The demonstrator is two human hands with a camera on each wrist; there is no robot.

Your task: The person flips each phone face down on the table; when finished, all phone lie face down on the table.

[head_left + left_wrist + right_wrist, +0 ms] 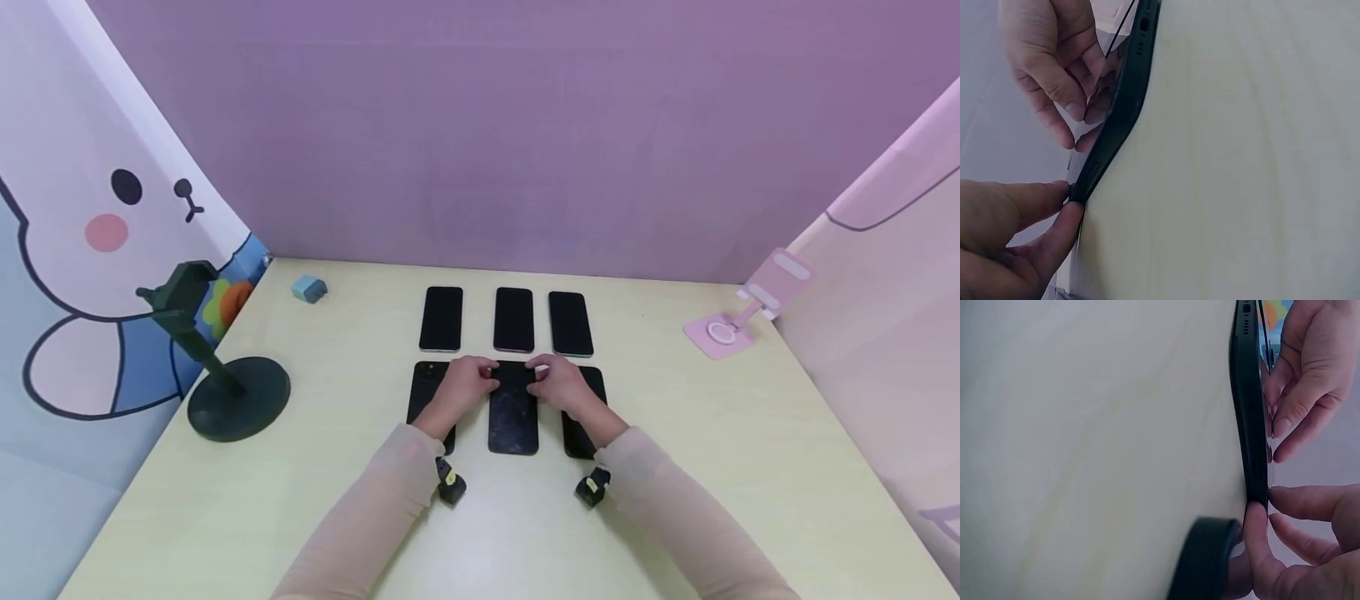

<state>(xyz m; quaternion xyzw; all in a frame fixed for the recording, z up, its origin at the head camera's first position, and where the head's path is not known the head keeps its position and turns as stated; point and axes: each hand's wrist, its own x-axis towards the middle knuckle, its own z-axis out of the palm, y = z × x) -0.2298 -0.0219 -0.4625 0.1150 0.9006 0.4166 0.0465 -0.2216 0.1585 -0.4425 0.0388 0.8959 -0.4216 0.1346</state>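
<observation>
In the head view a smudged black smartphone (513,421) lies in the middle of the front row on the table. At its upper left corner my left hand (467,387) pinches the edge between thumb and fingertips. My right hand (564,387) grips the upper right corner the same way. In the left wrist view the fingers (1054,240) close on the phone's side edge (1119,106), with its port end farther up. The right wrist view shows fingertips (1259,531) on both faces of the edge. My forearms partly cover the left phone (424,387) and right phone (576,437).
Three more black phones, left (441,318), middle (513,320) and right (571,323), form the back row. A dark green stand (238,398) stands at the left, with a small blue block (309,288) behind it. A pink phone stand (738,321) is at the far right.
</observation>
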